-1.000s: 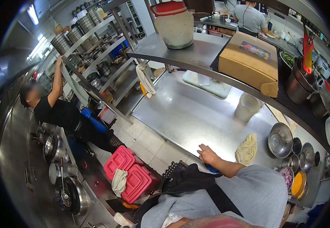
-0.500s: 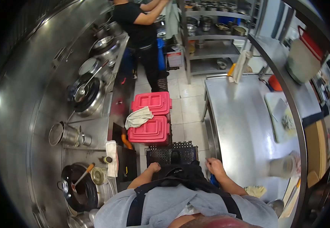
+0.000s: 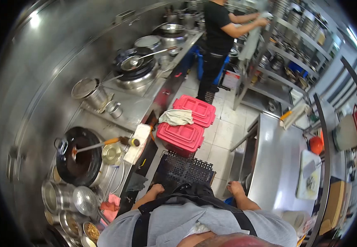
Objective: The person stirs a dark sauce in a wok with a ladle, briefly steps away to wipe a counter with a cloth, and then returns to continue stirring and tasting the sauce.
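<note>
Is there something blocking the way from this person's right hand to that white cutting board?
Nothing visible stands in the way: between the right hand and the white cutting board I see only the steel table, its edge and top.

Bright glare on the steel wall, fisheye distortion, black corners, slight blur.

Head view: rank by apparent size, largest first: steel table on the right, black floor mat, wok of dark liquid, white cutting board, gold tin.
1. Steel table
2. Black floor mat, wok: too alike to rank
3. White cutting board
4. Gold tin
</note>
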The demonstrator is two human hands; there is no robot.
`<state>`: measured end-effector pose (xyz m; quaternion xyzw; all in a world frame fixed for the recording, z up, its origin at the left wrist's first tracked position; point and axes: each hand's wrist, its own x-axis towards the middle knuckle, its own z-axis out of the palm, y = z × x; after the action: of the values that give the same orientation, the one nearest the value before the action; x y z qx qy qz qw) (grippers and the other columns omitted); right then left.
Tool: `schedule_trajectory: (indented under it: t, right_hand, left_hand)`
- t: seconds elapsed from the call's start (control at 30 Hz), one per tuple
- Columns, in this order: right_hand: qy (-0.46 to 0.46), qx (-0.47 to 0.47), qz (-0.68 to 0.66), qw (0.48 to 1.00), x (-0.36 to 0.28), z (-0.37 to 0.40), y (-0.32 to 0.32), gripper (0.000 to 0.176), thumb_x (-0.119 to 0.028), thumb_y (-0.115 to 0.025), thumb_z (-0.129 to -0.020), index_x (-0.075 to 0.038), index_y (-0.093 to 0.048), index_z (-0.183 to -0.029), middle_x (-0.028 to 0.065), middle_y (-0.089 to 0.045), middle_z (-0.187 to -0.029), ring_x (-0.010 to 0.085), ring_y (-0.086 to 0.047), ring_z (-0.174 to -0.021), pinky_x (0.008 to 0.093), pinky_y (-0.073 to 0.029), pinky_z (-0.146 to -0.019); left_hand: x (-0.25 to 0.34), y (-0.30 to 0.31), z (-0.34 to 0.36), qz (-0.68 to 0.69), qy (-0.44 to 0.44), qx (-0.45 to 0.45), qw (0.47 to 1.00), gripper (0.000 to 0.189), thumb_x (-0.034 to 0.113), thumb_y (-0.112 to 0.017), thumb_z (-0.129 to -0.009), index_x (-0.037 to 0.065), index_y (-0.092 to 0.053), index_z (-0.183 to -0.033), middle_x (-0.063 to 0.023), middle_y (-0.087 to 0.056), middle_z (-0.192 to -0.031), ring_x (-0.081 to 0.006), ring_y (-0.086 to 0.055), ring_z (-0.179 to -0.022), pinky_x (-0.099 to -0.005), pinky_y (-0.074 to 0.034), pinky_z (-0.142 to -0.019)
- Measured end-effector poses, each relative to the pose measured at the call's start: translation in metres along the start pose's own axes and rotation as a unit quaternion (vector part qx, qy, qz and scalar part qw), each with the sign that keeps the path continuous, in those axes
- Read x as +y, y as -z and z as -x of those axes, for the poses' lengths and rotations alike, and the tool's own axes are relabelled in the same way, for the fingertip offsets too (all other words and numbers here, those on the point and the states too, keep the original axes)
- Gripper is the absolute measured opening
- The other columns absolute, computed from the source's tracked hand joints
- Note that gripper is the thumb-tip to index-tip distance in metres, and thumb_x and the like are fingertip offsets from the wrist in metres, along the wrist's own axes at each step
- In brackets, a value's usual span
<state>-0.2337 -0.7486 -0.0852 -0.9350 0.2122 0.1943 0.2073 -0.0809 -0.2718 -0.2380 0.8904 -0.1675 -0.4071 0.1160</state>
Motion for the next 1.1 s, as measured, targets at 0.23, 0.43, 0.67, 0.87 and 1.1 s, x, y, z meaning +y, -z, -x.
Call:
schedule_trajectory:
  t: [0.23, 0.43, 0.67, 0.87, 1.1]
  right_hand:
    - [-0.024, -0.035, 0.036, 0.998, -0.075, 0.028, -0.027, 0.037, -0.026, -0.065, -0.08, -0.01, -0.07, -0.112, 0.0213, -0.067, -0.107, 0.0372, -0.062, -0.106, 0.0436, -0.048, -0.096]
    - [0.168, -0.079, 0.062, 0.981, -0.166, 0.036, -0.069, 0.035, -0.033, -0.061, -0.085, -0.009, -0.07, -0.109, 0.0184, -0.07, -0.094, 0.0378, -0.066, -0.089, 0.0448, -0.052, -0.084]
    - [0.206, -0.028, 0.124, 0.97, -0.237, -0.011, -0.049, 0.028, -0.031, -0.058, -0.085, -0.011, -0.071, -0.1, 0.0187, -0.069, -0.09, 0.0397, -0.065, -0.086, 0.0496, -0.052, -0.08]
    - [0.155, -0.012, 0.06, 0.986, -0.267, 0.003, -0.034, 0.029, -0.027, -0.059, -0.083, -0.01, -0.07, -0.103, 0.0203, -0.069, -0.095, 0.0383, -0.065, -0.093, 0.0482, -0.052, -0.085]
    - [0.071, -0.059, -0.03, 0.995, -0.201, 0.06, -0.068, 0.03, -0.028, -0.057, -0.086, -0.01, -0.069, -0.106, 0.0184, -0.069, -0.101, 0.0368, -0.065, -0.098, 0.0475, -0.051, -0.085]
  left_hand:
    - [-0.076, -0.036, 0.047, 0.145, 0.11, -0.037, 0.983, 0.032, 0.03, -0.058, -0.076, 0.013, -0.075, -0.097, -0.0133, -0.071, -0.101, -0.0328, -0.067, -0.098, -0.0419, -0.052, -0.086]
    - [-0.113, -0.031, 0.071, 0.309, 0.14, 0.018, 0.941, 0.016, 0.022, -0.062, -0.076, 0.011, -0.072, -0.083, -0.0099, -0.063, -0.076, -0.0248, -0.058, -0.064, -0.0379, -0.048, -0.059]
    - [-0.133, -0.017, 0.08, 0.471, 0.158, 0.006, 0.868, 0.015, 0.021, -0.062, -0.081, 0.011, -0.072, -0.085, -0.0044, -0.06, -0.066, -0.019, -0.053, -0.049, -0.0362, -0.049, -0.051]
    - [-0.163, -0.045, 0.07, 0.381, 0.133, 0.092, 0.91, 0.031, 0.034, -0.064, -0.081, 0.01, -0.073, -0.098, -0.0128, -0.071, -0.085, -0.0232, -0.068, -0.075, -0.0378, -0.052, -0.066]
    - [-0.161, -0.007, 0.055, 0.19, 0.073, 0.032, 0.979, 0.032, 0.035, -0.064, -0.08, 0.01, -0.073, -0.098, -0.013, -0.071, -0.086, -0.0238, -0.068, -0.077, -0.0379, -0.052, -0.068]
